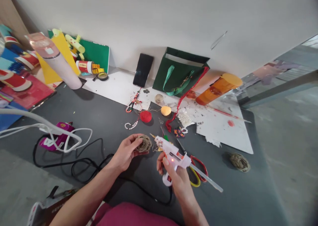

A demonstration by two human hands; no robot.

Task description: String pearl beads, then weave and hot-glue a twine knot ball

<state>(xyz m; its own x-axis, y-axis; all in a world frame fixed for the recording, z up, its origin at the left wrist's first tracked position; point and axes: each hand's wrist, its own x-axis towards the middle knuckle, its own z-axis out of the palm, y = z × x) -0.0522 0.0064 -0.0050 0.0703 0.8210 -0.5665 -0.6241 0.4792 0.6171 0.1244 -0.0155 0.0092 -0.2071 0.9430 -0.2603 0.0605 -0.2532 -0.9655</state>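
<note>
My left hand point(127, 150) grips a coiled brown twine rosette point(144, 143) between thumb and fingers. A white glue gun point(171, 151) with a small orange light is held in my right hand point(175, 174), its nozzle pointing left, just short of the rosette. A clear glue stick point(207, 178) juts from the gun's back end. Scissors point(198, 173) with red and yellow handles lie partly hidden behind the gun. Another coiled twine piece point(239, 162) rests alone on the right of the grey table point(223, 199).
Beyond my hands lie a red ball of thread point(145, 116), a yellow one point(166, 111) and a packet of beads point(185, 118). A phone point(143, 70), a green paper bag point(177, 72) and an orange container point(218, 88) stand at the wall. Cables point(84, 161) and a purple power strip point(57, 136) lie left.
</note>
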